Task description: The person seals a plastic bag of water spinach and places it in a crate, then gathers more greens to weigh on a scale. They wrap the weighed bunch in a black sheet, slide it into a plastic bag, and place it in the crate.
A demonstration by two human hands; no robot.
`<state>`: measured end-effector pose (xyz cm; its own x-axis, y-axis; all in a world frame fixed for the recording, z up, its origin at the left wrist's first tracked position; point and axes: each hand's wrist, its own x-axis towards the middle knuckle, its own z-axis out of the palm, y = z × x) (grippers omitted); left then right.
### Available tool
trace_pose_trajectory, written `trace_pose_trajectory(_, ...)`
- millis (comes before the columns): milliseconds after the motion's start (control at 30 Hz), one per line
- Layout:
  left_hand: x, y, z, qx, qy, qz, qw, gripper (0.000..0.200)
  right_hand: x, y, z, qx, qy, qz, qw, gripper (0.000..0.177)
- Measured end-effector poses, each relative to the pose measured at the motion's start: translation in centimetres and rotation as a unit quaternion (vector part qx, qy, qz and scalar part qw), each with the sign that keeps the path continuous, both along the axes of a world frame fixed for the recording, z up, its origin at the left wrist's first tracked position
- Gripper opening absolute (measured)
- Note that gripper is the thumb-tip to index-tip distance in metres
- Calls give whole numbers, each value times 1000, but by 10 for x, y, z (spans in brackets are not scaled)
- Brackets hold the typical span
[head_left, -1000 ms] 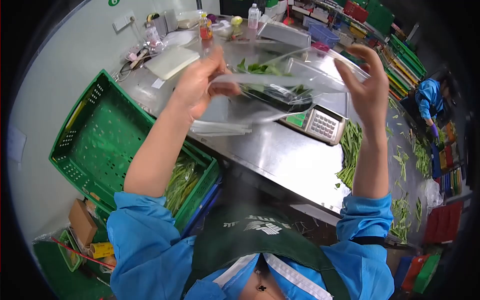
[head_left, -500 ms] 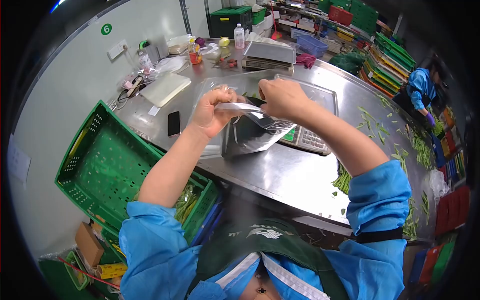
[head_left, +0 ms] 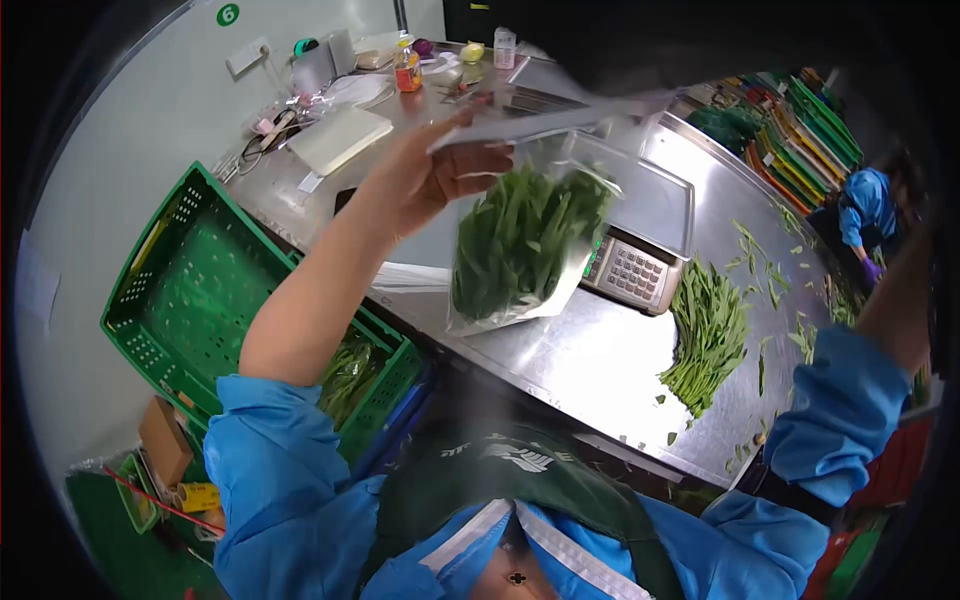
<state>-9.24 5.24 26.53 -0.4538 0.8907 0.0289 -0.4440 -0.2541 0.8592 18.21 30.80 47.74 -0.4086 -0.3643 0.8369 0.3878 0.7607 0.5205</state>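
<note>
Currently, head view: left hand [head_left: 430,180] raised over the table [head_left: 530,355], its grip closed on the upper edge of a clear bag [head_left: 560,300]. Leafy greens [head_left: 520,240] fill the bag, which sits between that hand and the person, just beside the scale [head_left: 635,275]. Likely pinched high so that the weight hangs below the fingers. Bag's long axis stands roughly upright, base toward the person, upper end leaning up and rightward; cannot tell whether the base touches the table. Right forearm [head_left: 895,305] runs off at the right; the right hand cannot be made out, nor its grip. Loose bunch [head_left: 708,335] lies beside the scale, stems toward the person, probably for easy reach. Scale's keys face the person, presumably for reading.
</note>
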Motion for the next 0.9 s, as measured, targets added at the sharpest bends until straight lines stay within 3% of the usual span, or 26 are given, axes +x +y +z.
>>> trace_pose_trajectory(133, 19, -9, 6, -19, -6, 73, 997, 25, 69, 76, -53, 36, 239, -8, 970, 14)
trace_pose_trajectory(200, 17, -16, 5, -18, -9, 79, 997, 23, 71, 101, -118, -15, 259, 11, 966, 12)
trace_pose_trajectory(267, 17, -24, 2, 5, -9, 47, 999, 22, 44, 99, -194, -115, 199, 47, 972, 10)
trace_pose_trajectory(300, 21, -27, 3, 0, -8, 73, 997, 24, 28, 93, -222, -177, 38, 164, 970, 18)
trace_pose_trajectory(333, 20, -31, -1, -2, -9, 84, 996, 24, 6, 79, -254, -261, -22, 174, 949, 34)
trace_pose_trajectory(367, 18, -36, -7, 8, 5, 76, 997, 24, -9, 61, -282, -412, -71, 173, 891, 65)
trace_pose_trajectory(400, 18, -39, -12, 19, 19, 69, 997, 25, -26, 42, -306, -557, -118, 208, 795, 93)
trace_pose_trajectory(433, 21, -41, -13, 27, 46, 68, 996, 27, -50, 32, -339, -610, -193, 257, 724, 105)
trace_pose_trajectory(467, 21, -43, -17, 25, 44, 81, 995, 27, -74, 10, -363, -637, -310, 260, 656, 95)
trace_pose_trajectory(533, 8, -50, -26, -61, 116, -19, 991, 28, -123, -34, -410, -652, -534, 216, 493, 75)
trace_pose_trajectory(567, -4, -58, -27, -75, 230, 87, 966, 28, -133, -51, -406, -683, -518, 264, 442, 69)
trace_pose_trajectory(600, -19, -77, -17, -15, 118, 217, 969, 27, -143, -69, -402, -709, -501, 309, 387, 64)
trace_pose_trajectory(667, -28, -119, 10, 165, 9, 331, 929, 20, -127, -86, -355, -702, -431, 402, 399, 46)
trace_pose_trajectory(700, -36, -129, 4, 96, 41, 354, 929, 20, -121, -84, -337, -692, -408, 482, 351, 47)
trace_pose_trajectory(733, -46, -134, -5, 25, 67, 370, 926, 21, -123, -81, -314, -754, -461, 404, 236, 44)
trace_pose_trajectory(767, -47, -130, -7, -59, 12, 389, 919, 22, -133, -77, -323, -744, -486, 364, 278, 42)
trace_pose_trajectory(800, -60, -138, -11, -3, -25, 390, 921, 23, -143, -73, -333, -729, -504, 328, 329, 40)
trace_pose_trajectory(833, -57, -138, -6, -7, -14, 408, 913, 24, -141, -74, -334, -728, -484, 342, 346, 37)
trace_pose_trajectory(900, -54, -137, -2, -2, -13, 428, 904, 25, -131, -78, -320, -735, -451, 400, 311, 39)
